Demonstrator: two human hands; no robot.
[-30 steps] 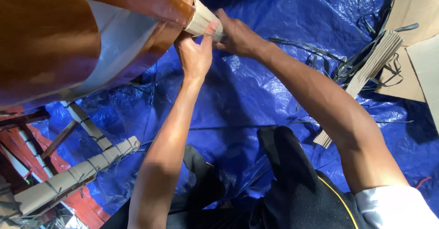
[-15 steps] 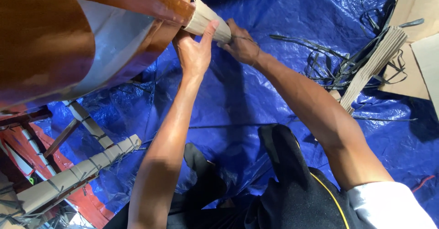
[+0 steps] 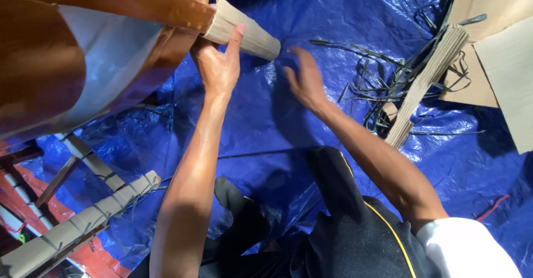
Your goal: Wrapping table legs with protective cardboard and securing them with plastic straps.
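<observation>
Left hand [image 3: 218,67] grips the cardboard-wrapped furniture leg [image 3: 244,29]; right hand [image 3: 304,78] hovers open above the blue tarp [image 3: 311,128].

1. There is one view, from a camera on the person's head, looking steeply down over both forearms to a blue tarp [image 3: 311,122] on the ground.
2. It sits close: the arms run up from the lower edge, and the left hand [image 3: 217,67] and right hand [image 3: 306,81] lie in the upper middle.
3. A brown wooden piece [image 3: 83,50] fills the upper left, very near the lens.
4. Cardboard sheets [image 3: 499,50] mark the upper right edge.
5. No second view shares the scene.
</observation>
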